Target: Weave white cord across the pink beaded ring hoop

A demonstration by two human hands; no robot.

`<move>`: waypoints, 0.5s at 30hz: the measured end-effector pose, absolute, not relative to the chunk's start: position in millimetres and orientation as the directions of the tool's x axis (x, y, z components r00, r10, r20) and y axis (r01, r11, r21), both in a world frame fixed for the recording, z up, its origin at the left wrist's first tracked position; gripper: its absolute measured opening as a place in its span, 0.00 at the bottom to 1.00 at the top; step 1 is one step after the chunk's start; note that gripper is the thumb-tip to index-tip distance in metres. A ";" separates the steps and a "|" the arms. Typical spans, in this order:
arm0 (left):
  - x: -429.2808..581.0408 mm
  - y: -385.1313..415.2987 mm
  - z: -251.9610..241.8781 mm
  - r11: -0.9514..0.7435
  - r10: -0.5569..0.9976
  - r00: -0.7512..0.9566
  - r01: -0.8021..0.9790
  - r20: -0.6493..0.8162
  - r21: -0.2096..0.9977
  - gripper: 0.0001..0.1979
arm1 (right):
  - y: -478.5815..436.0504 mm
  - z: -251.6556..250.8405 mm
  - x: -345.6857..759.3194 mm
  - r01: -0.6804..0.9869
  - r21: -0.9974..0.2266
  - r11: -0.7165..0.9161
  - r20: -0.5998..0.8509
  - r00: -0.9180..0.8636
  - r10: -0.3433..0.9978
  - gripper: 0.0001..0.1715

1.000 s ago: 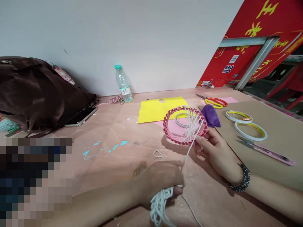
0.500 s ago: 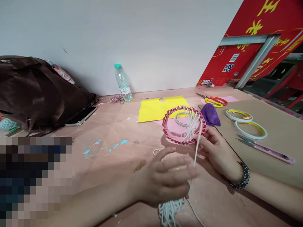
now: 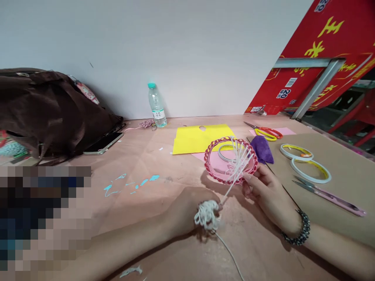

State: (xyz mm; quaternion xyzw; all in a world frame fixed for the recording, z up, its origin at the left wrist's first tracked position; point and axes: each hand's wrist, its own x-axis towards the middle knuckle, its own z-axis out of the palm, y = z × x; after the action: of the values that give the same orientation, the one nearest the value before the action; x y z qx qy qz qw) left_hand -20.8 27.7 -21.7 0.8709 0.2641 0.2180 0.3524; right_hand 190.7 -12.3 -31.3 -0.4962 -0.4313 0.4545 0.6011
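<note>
Over the counter, the left hand closes its fingers on a bunch of white cord. A strand rises to a red ring strung with cord, which the right hand grips by the rim, its fingers pinched narrow, just beside a purple cloth.

Pinkish laminate worktop, blue paint smears mid-surface, white cord trailing across the front. Back edge, left to right: brown bag, smartphone, pink twine bundle, upright water bottle, yellow card overlapping pink paper, red-and-yellow-handled scissors, purple cloth. Right side has a brown cardboard sheet carrying two white tape rolls and pink-handled shears.
</note>
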 end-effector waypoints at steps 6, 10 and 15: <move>-24.1 26.6 -14.2 -0.981 0.110 0.823 0.000 0.557 0.193 0.05 | -10.6 -38.1 191.3 -0.102 -0.991 0.082 0.058 0.217 0.974 0.12; -25.5 25.0 -19.3 -0.968 0.038 0.916 -0.066 0.400 0.244 0.09 | -7.9 -37.0 189.2 -0.120 -0.990 0.074 0.050 0.192 0.980 0.11; -26.1 28.8 -23.2 -0.676 0.610 0.762 0.358 0.217 0.644 0.08 | -7.2 -31.7 186.4 -0.127 -0.989 0.077 0.053 0.182 0.982 0.11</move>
State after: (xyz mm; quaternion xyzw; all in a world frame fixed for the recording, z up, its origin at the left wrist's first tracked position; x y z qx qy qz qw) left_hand -26.1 28.8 -23.2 0.8906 0.2717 0.2122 0.2966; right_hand 186.4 -7.2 -31.7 -0.4917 -0.4348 0.4688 0.5911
